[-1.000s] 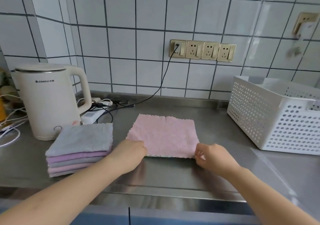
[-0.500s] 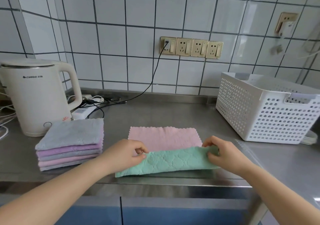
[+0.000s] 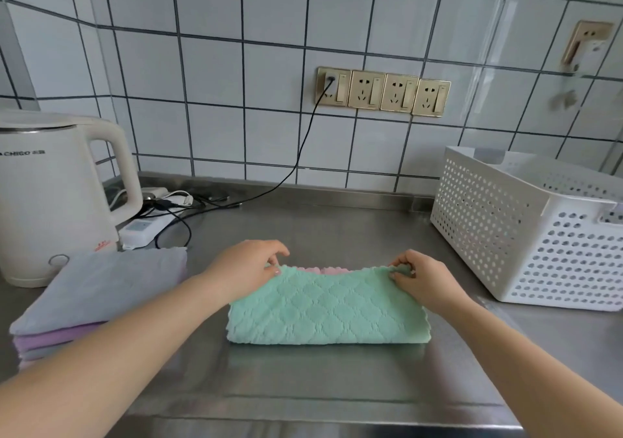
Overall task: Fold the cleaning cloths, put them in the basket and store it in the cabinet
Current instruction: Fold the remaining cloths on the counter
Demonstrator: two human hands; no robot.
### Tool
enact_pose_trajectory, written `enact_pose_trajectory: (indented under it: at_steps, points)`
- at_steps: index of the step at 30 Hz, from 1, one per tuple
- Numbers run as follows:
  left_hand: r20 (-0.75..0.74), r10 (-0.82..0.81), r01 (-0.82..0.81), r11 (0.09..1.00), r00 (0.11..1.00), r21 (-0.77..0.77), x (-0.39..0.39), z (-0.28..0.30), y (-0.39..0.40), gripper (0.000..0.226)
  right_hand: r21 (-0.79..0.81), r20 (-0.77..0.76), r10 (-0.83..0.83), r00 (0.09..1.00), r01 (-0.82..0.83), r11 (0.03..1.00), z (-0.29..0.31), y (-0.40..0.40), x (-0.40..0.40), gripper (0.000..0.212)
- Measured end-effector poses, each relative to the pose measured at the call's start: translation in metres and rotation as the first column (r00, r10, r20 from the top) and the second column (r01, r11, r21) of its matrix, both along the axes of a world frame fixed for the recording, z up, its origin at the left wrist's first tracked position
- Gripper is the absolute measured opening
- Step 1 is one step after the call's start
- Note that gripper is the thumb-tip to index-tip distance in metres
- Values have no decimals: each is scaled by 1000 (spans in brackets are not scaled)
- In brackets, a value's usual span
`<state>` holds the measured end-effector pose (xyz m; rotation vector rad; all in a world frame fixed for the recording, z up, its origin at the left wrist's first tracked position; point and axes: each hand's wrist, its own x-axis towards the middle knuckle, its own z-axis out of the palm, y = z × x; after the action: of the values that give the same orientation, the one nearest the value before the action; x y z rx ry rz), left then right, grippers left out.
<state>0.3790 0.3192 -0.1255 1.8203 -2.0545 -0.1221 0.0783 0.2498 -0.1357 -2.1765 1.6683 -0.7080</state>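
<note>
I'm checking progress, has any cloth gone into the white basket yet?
No: the white basket shows no cloth inside, while both hands pinch the green cloth on the counter.

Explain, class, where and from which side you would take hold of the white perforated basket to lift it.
Grip the white basket by the handle cutout in its near end wall, just under the rim, probably with a matching hold on the far end. Come from above and the ends: the walls are wide, flat and holed, offering no other hold.

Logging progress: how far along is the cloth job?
Done: nothing visibly stored; the basket shows no cloths. In hand: left hand and right hand pinch the green cloth folded in half. Left: the stack, loading, storing in a cabinet.
</note>
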Motion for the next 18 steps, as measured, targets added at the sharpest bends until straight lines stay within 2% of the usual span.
enact_pose_trajectory:
  at_steps: [2, 13, 16, 18]
  points:
    - [67, 10, -11, 1000, 998, 16, 1, -2, -14, 31, 15, -40, -1, 999, 1, 1000, -1, -12, 4, 10]
    - [223, 42, -81, 982, 974, 169, 1, -19, -52, 34, 86, -175, 2, 985, 13, 996, -17, -43, 12, 21]
    - [229, 55, -75, 994, 972, 81, -4, -22, -50, 38, -42, -275, -31, 961, 21, 999, -15, -39, 17, 37]
    - [91, 35, -35, 999, 995, 1, -16, -20, -44, 39, -163, -313, -19, 950, -34, 986, -8, -31, 32, 41]
